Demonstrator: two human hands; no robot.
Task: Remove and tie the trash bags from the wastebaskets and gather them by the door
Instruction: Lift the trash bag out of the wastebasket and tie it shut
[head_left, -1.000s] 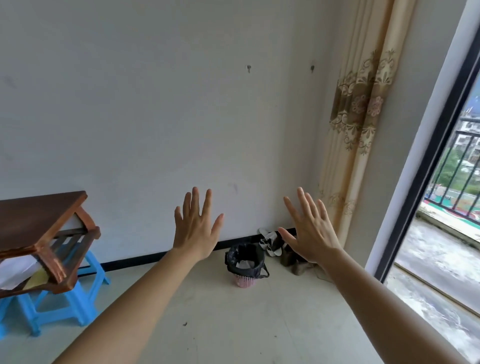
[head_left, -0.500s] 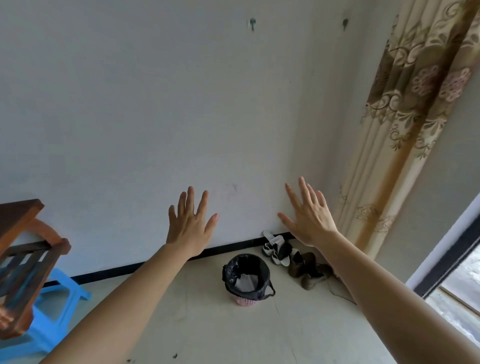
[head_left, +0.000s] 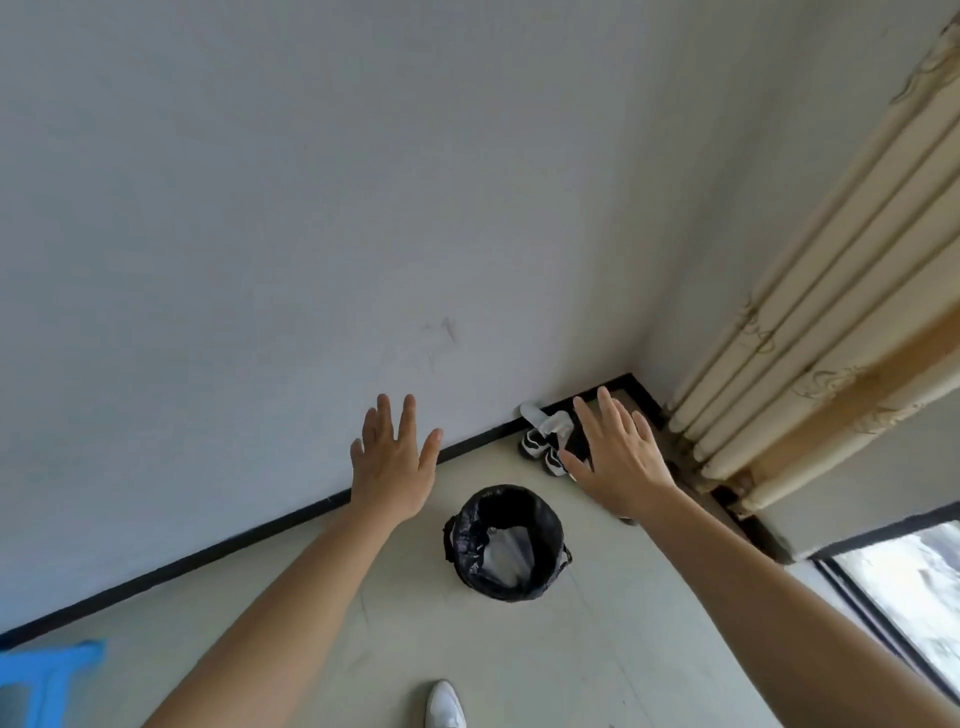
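A small wastebasket stands on the floor near the room's corner, lined with a black trash bag folded over its rim; pale paper-like waste shows inside. My left hand is stretched out above and to the left of the basket, fingers spread, holding nothing. My right hand is stretched out above and to the right of it, also spread and empty. Neither hand touches the bag.
Several shoes lie in the corner behind the basket, partly hidden by my right hand. A beige curtain hangs at the right above a glass door frame. A blue stool sits at lower left. My white shoe shows at the bottom.
I have come closer to the wastebasket, which now lies larger and lower between my arms. The wooden table and balcony railing have left the view. Both hands stay spread.
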